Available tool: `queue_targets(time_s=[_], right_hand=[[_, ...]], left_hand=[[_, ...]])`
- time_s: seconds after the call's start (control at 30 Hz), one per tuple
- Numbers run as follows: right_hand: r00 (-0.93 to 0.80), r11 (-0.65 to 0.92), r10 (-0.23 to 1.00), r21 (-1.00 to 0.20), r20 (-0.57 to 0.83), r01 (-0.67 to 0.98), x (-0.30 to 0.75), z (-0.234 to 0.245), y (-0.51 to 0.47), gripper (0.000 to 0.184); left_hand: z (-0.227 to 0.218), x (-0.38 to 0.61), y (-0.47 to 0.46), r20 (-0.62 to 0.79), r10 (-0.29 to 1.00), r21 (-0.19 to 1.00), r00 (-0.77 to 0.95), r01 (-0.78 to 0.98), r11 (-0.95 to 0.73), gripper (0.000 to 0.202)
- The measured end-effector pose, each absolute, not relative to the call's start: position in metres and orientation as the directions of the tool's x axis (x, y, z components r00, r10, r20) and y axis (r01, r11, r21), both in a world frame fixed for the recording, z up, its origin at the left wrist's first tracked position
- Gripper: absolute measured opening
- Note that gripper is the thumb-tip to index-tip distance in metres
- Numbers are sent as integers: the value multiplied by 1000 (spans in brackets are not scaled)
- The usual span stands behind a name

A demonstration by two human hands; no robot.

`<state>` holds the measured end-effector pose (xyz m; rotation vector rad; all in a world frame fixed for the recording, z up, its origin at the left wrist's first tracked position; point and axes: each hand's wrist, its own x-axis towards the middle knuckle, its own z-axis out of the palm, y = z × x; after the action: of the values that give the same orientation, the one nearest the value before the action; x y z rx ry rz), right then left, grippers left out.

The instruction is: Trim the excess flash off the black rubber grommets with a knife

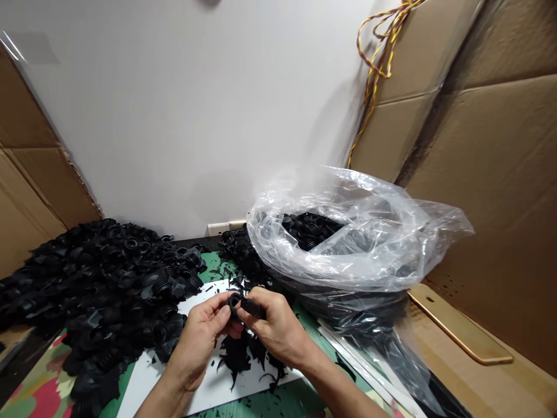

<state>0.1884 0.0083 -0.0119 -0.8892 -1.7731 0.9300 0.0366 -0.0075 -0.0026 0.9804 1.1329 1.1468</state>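
Note:
Low in the middle of the view, my left hand (202,328) pinches a round black rubber bellows part (234,302), its open ring end tilted towards me. Close against it, my right hand (276,325) grips a short black piece (253,308). Whether that piece is a tool handle or a rubber strip, I cannot tell. Beneath both hands, torn black rubber scraps (237,357) lie on a white sheet (209,399). To the left spreads a big heap of black rubber parts (104,278), many with ribbed sides and ragged edges.
A clear plastic bag (348,264) with ribbed black parts inside stands at right. Beyond it, a gold phone (461,328) rests on cardboard. Twisted yellow-brown wires (374,81) hang at upper right. Cardboard walls (487,162) flank the green tabletop (261,406).

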Motion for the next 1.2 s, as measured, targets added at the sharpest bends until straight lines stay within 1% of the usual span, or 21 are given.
queue_targets(time_s=[0.13, 0.23, 0.33, 0.4, 0.47, 0.53, 0.6, 0.67, 0.73, 0.8, 0.93, 1.07, 1.13, 1.2], right_hand=[[-304, 501, 853, -827, 423, 254, 187, -15, 8, 16], [-288, 532, 842, -789, 456, 306, 182, -17, 5, 14], [-245, 533, 846, -758, 474, 375, 174, -21, 2, 11], [-214, 510, 859, -754, 464, 415, 170, -23, 1, 10], [-171, 468, 881, -756, 442, 458, 169, -25, 3, 9], [-113, 395, 913, -787, 391, 473, 172, -25, 7, 7], [-72, 314, 947, -848, 314, 427, 177, -24, 12, 5], [-95, 270, 963, -907, 253, 322, 181, -20, 16, 10], [-148, 272, 958, -938, 244, 216, 184, -18, 18, 16], [-195, 286, 947, -946, 256, 151, 184, -17, 18, 21], [-267, 299, 929, -945, 257, 132, 182, -16, 13, 29], [-303, 297, 922, -942, 240, 158, 175, -12, 6, 25], [-334, 339, 903, -925, 270, 170, 171, -10, 2, 19], [-361, 411, 873, -893, 328, 182, 167, -9, -1, 11]], left_hand=[[0, 40, -7, -126, 990, 988, -65, -96, 120, 40], [3, 44, -6, -74, 983, 997, -170, -27, 70, 37], [6, 46, -9, -3, 965, 1000, -263, 7, 5, 33], [5, 45, -13, 21, 957, 1000, -288, 6, -20, 32], [3, 42, -18, -7, 966, 999, -257, -35, -3, 34], [1, 38, -23, -61, 979, 991, -195, -126, 37, 38], [-2, 34, -25, -101, 983, 968, -156, -243, 61, 41], [-5, 31, -26, -123, 984, 939, -129, -335, 74, 41], [-9, 28, -26, -145, 985, 914, -98, -395, 95, 40], [-12, 25, -26, -150, 987, 894, -63, -434, 108, 37], [-17, 20, -27, -132, 991, 865, -6, -489, 112, 31], [-19, 19, -28, -140, 990, 840, 15, -528, 127, 32], [-19, 19, -28, -152, 988, 836, 11, -532, 134, 34], [-18, 20, -28, -165, 986, 836, 10, -529, 146, 35]])
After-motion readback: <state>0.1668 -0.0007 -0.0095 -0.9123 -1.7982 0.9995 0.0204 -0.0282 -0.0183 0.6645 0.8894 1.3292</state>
